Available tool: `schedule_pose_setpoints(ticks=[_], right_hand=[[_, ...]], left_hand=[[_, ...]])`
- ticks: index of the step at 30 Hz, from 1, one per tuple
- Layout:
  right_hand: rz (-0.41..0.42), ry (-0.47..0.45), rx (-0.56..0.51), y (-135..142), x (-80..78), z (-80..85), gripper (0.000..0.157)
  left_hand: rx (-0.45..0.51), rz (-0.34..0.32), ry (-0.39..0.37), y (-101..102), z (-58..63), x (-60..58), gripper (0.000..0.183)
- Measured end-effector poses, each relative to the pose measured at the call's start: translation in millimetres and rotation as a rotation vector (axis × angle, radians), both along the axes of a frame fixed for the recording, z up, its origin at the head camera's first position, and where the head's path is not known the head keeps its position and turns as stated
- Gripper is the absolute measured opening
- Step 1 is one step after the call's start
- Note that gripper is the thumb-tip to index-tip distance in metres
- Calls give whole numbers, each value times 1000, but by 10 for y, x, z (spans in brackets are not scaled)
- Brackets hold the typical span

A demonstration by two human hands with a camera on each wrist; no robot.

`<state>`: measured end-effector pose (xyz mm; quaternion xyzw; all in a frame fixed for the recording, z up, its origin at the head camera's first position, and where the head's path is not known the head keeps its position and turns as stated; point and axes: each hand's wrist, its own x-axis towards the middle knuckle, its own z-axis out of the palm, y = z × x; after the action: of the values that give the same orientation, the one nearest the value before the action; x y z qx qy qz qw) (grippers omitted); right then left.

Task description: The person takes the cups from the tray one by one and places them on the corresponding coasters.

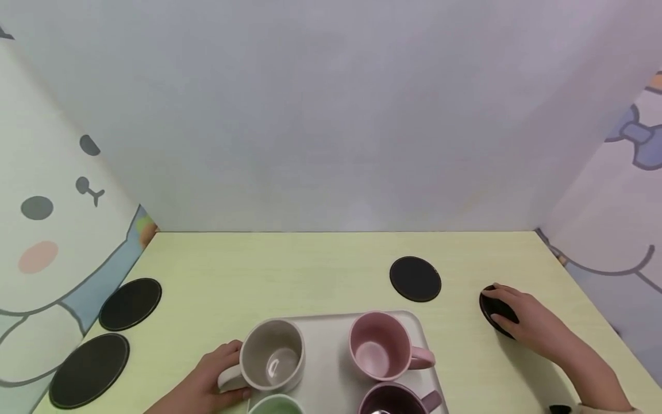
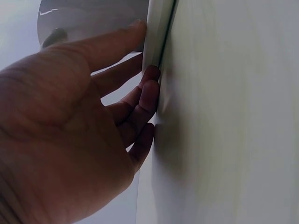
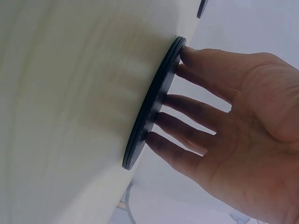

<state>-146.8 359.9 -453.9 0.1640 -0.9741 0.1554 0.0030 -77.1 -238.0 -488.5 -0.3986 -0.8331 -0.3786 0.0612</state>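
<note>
A pale tray (image 1: 326, 352) carries a light grey mug (image 1: 272, 356), a pink mug (image 1: 379, 346), and a purple mug (image 1: 390, 399) and a green cup (image 1: 277, 405), both cut off at the bottom. My left hand (image 1: 214, 374) lies at the tray's left side, around the grey mug's handle. In the left wrist view, its fingertips (image 2: 149, 95) touch the tray's edge, low against the tabletop. To the right, my right hand (image 1: 532, 322) rests spread, nearly straight fingertips on a round black coaster (image 3: 154, 105) lying flat on the table.
Another black coaster (image 1: 415, 279) lies behind the tray's right corner. Two more, a rear coaster (image 1: 130, 303) and a front coaster (image 1: 89, 371), lie along the table's left edge. A plain wall (image 1: 346, 115) stands behind the pale yellow table (image 1: 258, 270); cartoon-printed panels (image 1: 41, 172) flank it.
</note>
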Motion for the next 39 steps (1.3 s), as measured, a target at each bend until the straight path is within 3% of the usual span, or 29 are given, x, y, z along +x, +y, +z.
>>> schedule_pose_setpoints(ticks=[10,22,32,39], right_hand=[[16,14,16,-63,-54,-16,45],[11,27,22,-174,-70,-7,46],[4,17,12,-385,-142,43,48],[-7,-18,12,-407,-197,70,49]], left_hand=[[13,-8,22,20,-73,22,50],[-39,58,10,97,76,18,46],[-19,24,72,6,31,12,51],[-31,38,52,38,74,32,49]])
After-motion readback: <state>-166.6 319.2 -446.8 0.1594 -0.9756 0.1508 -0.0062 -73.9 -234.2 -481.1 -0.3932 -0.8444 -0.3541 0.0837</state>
